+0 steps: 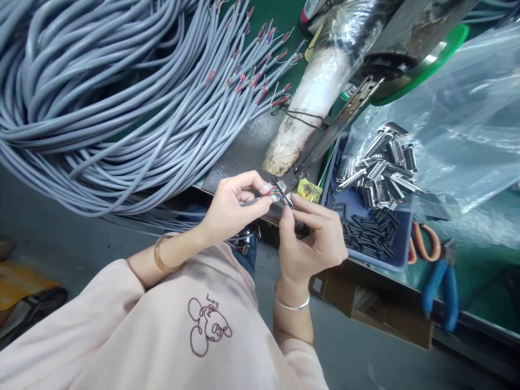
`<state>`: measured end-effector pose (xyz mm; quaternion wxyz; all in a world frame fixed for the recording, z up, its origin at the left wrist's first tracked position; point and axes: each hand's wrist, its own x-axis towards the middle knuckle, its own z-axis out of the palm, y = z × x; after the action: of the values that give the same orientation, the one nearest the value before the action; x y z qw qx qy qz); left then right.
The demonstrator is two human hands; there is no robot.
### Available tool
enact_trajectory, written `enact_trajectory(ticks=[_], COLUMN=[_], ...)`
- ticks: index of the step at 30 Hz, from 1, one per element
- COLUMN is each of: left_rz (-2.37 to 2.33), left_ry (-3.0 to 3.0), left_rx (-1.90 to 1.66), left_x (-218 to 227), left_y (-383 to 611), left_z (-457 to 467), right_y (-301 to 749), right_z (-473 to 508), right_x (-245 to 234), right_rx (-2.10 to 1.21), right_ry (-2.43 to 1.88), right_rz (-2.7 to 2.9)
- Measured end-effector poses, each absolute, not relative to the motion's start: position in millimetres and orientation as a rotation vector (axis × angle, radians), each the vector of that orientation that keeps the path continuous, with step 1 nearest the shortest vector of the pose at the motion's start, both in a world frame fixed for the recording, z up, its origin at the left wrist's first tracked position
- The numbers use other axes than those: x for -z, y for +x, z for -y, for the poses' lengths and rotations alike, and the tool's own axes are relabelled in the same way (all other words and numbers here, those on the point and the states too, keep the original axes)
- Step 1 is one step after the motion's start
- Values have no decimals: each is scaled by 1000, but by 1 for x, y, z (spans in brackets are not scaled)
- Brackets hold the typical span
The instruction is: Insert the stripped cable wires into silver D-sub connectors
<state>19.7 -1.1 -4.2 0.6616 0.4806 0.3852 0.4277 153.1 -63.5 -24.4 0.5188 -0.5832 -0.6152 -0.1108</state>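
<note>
And here, right in the middle, is the connector point(284, 194), up at the near edge of the desk point(479, 265), held between two hands! Look at the line of it: the long axis slants from far left to near right, and the coloured wires point(276, 191) come at its side from the left, running across that axis. That crossing is what everything hangs on.

The left hand point(241, 203) has the wires pinched between thumb and forefinger, grip pressed together, just left of the connector. The right hand point(312, 233) is the nearer of the two, thumb and forefinger pinching the connector's near right end; from that grip, the body of it lies off to the far left.

Just beyond, a slim metal arm point(345, 122) slopes down from the far right, its tip close by; touching or apart, I can't tell. Beside it, a white wrapped tube point(300, 103). Over on the right, the blue tray point(376, 261) carries short black tubes point(371, 233), with loose connectors point(379, 168) on clear plastic at its far part. Far left, a great sweep of grey cables point(134, 124), coloured ends pointing right!
</note>
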Motion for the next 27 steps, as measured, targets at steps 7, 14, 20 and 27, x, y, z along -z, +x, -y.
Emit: enact_trajectory(ticks=[7,14,20,27], left_rz=[-858,-844,-872,-833], left_ry=[1115,1007,1075,1016], left_rx=[-1017,-904,-938,-905], left_x=[1,-2,3,-2], left_y=[19,16,16,14], left_z=[1,-3,0,5], right_y=[150,151,151,150], right_z=[63,68,67,69], right_x=[16,21,23,22], right_rx=[327,380,376,318], right_ry=[-1398,-1398,-1385,-1420], right_rz=[1495,1584,1569,1532])
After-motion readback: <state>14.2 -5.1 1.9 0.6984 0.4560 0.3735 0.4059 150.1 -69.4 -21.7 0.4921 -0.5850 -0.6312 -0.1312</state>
